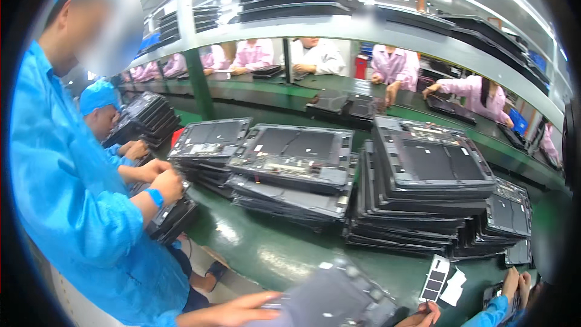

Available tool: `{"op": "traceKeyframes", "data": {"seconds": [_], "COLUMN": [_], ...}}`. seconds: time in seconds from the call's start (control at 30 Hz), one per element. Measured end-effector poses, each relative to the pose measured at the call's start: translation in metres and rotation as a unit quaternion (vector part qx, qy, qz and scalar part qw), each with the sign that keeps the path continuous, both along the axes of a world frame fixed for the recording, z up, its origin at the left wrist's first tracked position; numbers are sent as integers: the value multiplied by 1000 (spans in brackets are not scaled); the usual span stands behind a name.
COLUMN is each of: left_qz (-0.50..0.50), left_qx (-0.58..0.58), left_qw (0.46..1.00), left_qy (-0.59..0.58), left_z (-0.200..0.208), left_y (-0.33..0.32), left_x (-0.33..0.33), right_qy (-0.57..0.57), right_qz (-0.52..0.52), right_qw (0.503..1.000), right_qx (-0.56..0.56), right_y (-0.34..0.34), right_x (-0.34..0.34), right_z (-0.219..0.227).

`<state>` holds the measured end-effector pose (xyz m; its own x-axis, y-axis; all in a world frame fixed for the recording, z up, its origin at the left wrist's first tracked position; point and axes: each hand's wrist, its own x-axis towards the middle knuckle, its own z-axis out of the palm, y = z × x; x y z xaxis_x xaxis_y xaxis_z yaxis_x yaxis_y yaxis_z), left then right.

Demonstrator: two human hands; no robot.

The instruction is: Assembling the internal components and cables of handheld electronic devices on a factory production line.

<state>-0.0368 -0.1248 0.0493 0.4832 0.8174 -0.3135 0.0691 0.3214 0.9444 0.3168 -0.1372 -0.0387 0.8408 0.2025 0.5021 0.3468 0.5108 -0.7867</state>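
At the lower edge my left hand grips the left edge of a dark laptop base, which is smeared by motion. My right hand is just beyond the base's right side with its fingers curled together; whatever they hold, if anything, I cannot make out. Close above it, on the green bench, lie a white card with dark rectangles and a torn piece of white paper.
Stacks of opened laptop bases stand across the bench. At left a person in blue works on another base. A co-worker's hands are at lower right. Overhead runs a shelf with stacked dark panels; people in pink sit beyond.
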Motion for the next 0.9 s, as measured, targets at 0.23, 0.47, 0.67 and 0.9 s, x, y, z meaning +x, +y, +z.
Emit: {"op": "traceKeyframes", "data": {"seconds": [0.23, 0.47, 0.67, 0.9], "left_qz": [302, 355, 349, 286], "left_qx": [207, 166, 147, 163], "left_qw": [920, 830, 840, 919], "left_qy": [-138, -398, -387, -219], "left_z": [74, 97, 104, 95], "left_y": [20, 160, 171, 98], "left_x": [-48, 46, 91, 87], "right_qy": [58, 35, 58, 115], "right_qz": [152, 222, 210, 308], "right_qw": [978, 954, 956, 926], "right_qx": [-131, -198, -198, -186], "right_y": [-14, -15, -15, -18], "right_x": [9, 14, 14, 18], "right_z": [-5, 8, 13, 23]}}
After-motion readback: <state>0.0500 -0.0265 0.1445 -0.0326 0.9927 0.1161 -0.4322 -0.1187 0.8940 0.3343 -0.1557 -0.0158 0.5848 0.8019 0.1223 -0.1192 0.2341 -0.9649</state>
